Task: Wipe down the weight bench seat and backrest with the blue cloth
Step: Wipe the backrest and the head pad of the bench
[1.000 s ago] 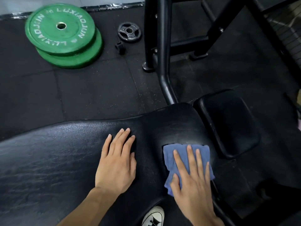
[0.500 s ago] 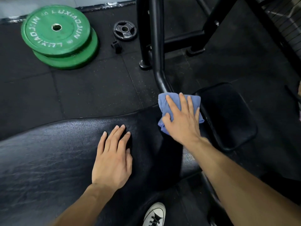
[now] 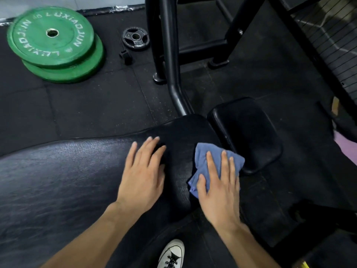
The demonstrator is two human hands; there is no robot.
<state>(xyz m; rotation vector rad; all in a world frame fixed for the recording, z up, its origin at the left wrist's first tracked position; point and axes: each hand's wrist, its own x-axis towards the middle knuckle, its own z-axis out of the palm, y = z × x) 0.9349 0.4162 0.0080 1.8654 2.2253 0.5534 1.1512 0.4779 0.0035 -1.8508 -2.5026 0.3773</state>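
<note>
Since half a second ago the blue cloth (image 3: 216, 161) has been drawn back from the far edge of the backrest (image 3: 77, 171) to its near right end, just beside the seat (image 3: 249, 130), so another stroke appears finished while the seat is apparently not yet wiped. The cloth is pressed flat under the right hand (image 3: 218, 186), fingers straight and spread, though blur hides the thumb's hold. The left hand (image 3: 142, 176) is laid open, holding nothing.
</note>
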